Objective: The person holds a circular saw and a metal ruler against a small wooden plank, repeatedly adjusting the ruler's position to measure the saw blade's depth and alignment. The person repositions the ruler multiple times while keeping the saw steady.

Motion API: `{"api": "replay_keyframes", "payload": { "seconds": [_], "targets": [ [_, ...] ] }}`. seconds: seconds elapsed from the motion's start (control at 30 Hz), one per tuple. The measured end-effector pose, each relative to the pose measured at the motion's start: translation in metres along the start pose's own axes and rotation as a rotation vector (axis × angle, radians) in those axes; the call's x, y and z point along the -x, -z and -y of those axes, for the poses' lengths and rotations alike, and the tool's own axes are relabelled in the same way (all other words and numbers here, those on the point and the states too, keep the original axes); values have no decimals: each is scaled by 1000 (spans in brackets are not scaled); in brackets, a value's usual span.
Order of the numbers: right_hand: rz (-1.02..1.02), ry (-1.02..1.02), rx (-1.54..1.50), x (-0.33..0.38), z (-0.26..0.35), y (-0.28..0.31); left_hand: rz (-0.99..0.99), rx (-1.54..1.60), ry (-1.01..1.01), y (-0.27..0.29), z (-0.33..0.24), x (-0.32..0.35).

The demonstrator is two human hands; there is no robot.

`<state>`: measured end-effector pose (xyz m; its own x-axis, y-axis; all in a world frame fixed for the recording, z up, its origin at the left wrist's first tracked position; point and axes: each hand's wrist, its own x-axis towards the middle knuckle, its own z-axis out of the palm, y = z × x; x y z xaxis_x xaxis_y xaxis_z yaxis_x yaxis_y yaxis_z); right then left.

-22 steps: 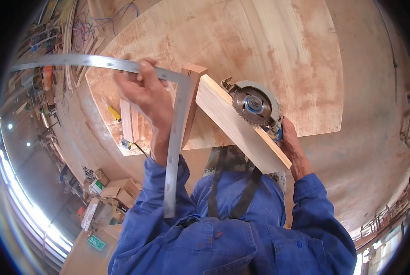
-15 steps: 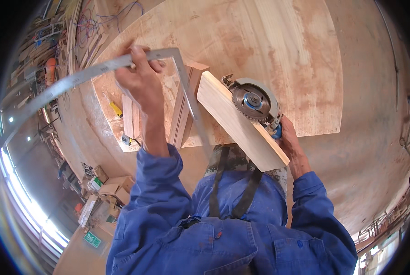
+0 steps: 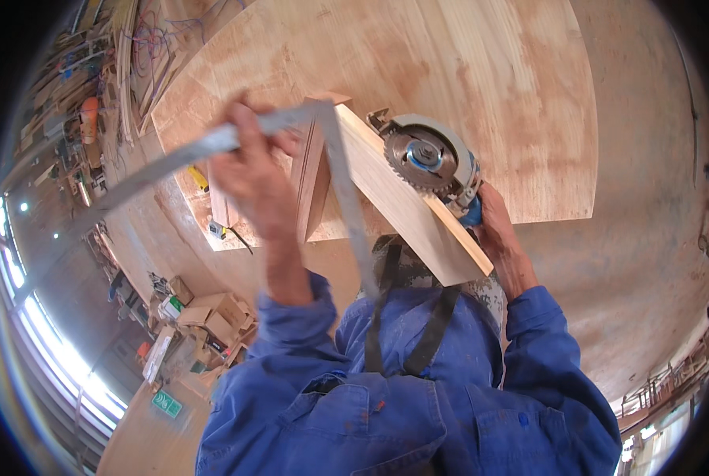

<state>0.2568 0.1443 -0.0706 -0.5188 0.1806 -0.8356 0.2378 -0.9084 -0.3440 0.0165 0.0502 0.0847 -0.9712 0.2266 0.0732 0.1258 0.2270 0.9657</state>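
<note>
Left hand (image 3: pixel 253 176) clenched on grey steel framing square (image 3: pixel 332 170); right hand (image 3: pixel 499 232) gripped round-bladed circular saw (image 3: pixel 427 159) over pale wooden plank (image 3: pixel 406 208) — risked square fouling blade, kickback.

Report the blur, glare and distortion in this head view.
Head view: the steel framing square and left hand are motion-smeared; the circular saw and right hand stay sharp; windows at lower left are blown out; the plywood sheet edges bow with fisheye.
</note>
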Motion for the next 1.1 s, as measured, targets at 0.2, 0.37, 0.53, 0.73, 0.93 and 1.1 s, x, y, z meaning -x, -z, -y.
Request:
{"api": "replay_keyframes", "payload": {
  "seconds": [0.2,0.37,0.53,0.73,0.93,1.1],
  "targets": [
    [32,-5,-51,-4,0,7,600,91,-168,48,-89,-34],
    [61,-26,-49,6,8,-1,639,28,-87,68,-79,16],
    [57,15,-48,-1,-1,5,616,79,65,50,-44,63],
    [15,30,-33,-4,-2,5,513,130,99,51,-20,81],
    [2,15,-45,-7,-4,5,509,163,152,48,-1,84],
    [1,14,-28,-6,-3,3,484,180,174,43,5,87]
  ]
}}
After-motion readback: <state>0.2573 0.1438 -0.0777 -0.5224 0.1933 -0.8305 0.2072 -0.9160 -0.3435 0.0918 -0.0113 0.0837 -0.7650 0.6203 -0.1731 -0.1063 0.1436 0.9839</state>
